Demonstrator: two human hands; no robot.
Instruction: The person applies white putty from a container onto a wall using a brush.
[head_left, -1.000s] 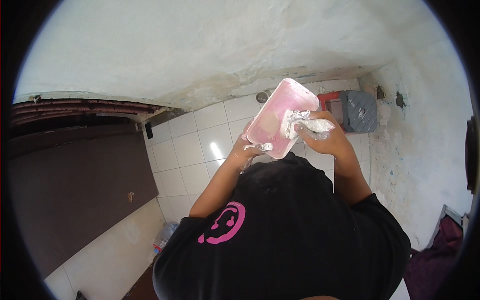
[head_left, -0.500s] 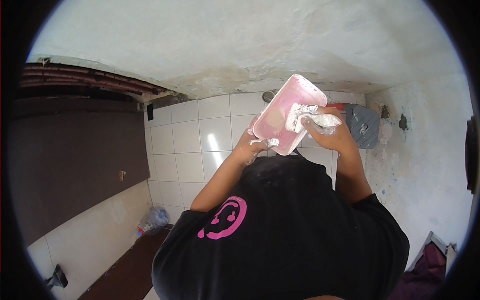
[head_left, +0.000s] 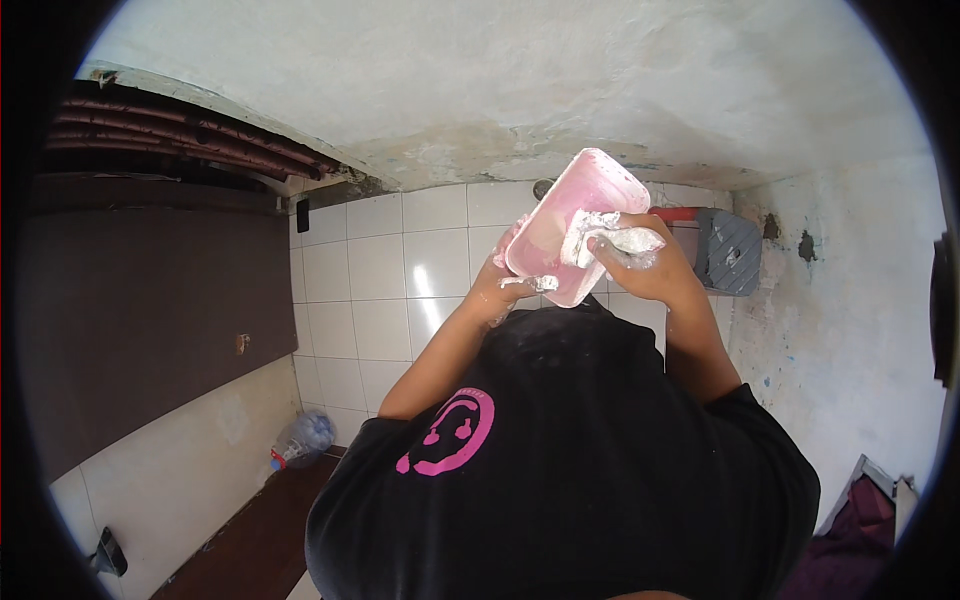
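A pink rectangular plastic tub (head_left: 605, 180) is held tilted in front of my chest, with a thin pale coating on its inside. My left hand (head_left: 505, 280) grips its left side, thumb over the near rim; white paint smears the thumb and fingers. Over the tub's right half, my right hand (head_left: 645, 265) closes around a paintbrush (head_left: 588, 232) caked in white. The brush head rests in or just above the tub, touching its inner surface as far as I can tell. Its paint-covered handle end pokes out over my right hand.
A pale, patchy wall (head_left: 560, 80) rises ahead, and another wall (head_left: 830, 300) stands on the right. A grey and red step stool (head_left: 728, 250) sits beyond my right hand. White floor tiles (head_left: 375, 265), a dark brown panel (head_left: 150, 310) and a clear plastic bottle (head_left: 303, 438) lie to the left.
My right hand and the paintbrush have shifted slightly left across the tub. The tub and my left hand stay nearly in place.
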